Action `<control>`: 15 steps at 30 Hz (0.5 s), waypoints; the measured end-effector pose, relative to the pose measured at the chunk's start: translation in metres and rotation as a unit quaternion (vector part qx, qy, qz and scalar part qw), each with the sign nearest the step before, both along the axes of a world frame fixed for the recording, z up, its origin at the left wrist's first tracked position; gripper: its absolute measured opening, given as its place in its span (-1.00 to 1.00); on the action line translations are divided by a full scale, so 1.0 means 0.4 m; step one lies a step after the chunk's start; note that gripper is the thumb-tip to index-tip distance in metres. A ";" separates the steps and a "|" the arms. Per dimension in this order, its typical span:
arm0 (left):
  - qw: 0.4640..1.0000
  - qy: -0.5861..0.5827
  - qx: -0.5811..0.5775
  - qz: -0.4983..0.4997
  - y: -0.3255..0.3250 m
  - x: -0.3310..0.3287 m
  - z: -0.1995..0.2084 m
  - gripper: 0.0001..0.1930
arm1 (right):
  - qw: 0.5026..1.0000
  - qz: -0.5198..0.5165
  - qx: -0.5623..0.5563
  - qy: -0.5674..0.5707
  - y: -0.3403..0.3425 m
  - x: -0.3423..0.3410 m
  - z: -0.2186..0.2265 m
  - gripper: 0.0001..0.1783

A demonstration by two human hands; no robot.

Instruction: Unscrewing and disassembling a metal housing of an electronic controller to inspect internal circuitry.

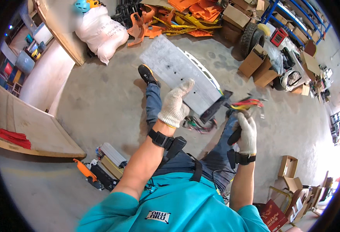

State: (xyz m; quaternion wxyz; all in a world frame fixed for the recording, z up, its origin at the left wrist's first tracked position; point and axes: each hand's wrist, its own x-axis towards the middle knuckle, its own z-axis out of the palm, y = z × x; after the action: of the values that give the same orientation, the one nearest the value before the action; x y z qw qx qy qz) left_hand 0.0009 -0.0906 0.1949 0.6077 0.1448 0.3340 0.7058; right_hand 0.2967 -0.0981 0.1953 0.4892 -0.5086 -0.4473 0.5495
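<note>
A long, flat grey metal case (177, 71) with small holes in its face slants across the space before me. A white strip with cut-outs (203, 67) runs along its far side, and a black cap (215, 107) covers its near right end. My left hand (177, 101), in a white knit glove, grips the near edge, thumb on top and fingers hidden beneath. Red, yellow and black wires (248, 103) stick out by the black end. My gloved right hand (247, 131) is closed around the wires' near part; a dark patch shows by its palm. More thin wires (201, 125) dangle below the case.
Orange and yellow plastic parts (193, 17) lie piled at the far side beside a white sack (101, 34). Cardboard boxes (252, 62) and tyres (251, 38) stand far right. A wooden panel (34, 127) is at left; several parts (110, 158) lie by my left elbow.
</note>
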 end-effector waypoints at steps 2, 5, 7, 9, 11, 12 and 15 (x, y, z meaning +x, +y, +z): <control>0.999 0.020 0.041 -0.030 -0.001 -0.011 0.034 -0.53 | 0.995 0.036 -0.084 0.033 0.000 -0.011 -0.021 -0.54; 0.956 0.260 0.130 0.040 -0.009 0.007 0.086 -0.48 | 0.972 0.111 -0.124 0.169 -0.001 -0.022 -0.013 -0.40; 0.887 0.433 0.157 0.021 0.005 0.016 0.118 -0.43 | 0.955 0.108 -0.148 0.232 -0.005 -0.037 0.010 -0.26; 0.732 0.639 0.227 0.063 0.013 0.033 0.132 -0.39 | 0.943 0.116 -0.136 0.281 -0.007 -0.045 0.040 -0.21; 0.600 0.733 0.303 0.100 0.028 0.047 0.134 -0.31 | 0.929 0.134 -0.091 0.331 -0.017 -0.050 0.059 -0.17; 0.560 0.759 0.319 0.090 0.029 0.049 0.131 -0.29 | 0.922 0.114 -0.096 0.356 -0.025 -0.042 0.068 -0.18; 0.514 0.789 0.327 0.076 0.035 0.049 0.118 -0.27 | 0.894 0.122 -0.077 0.425 -0.054 -0.010 0.077 -0.22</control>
State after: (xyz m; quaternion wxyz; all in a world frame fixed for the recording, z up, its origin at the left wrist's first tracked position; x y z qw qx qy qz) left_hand 0.0204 -0.0767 0.2420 -0.0516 0.8048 0.4320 0.4038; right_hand 0.2928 -0.1196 0.2261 0.5209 -0.2040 -0.2122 0.8013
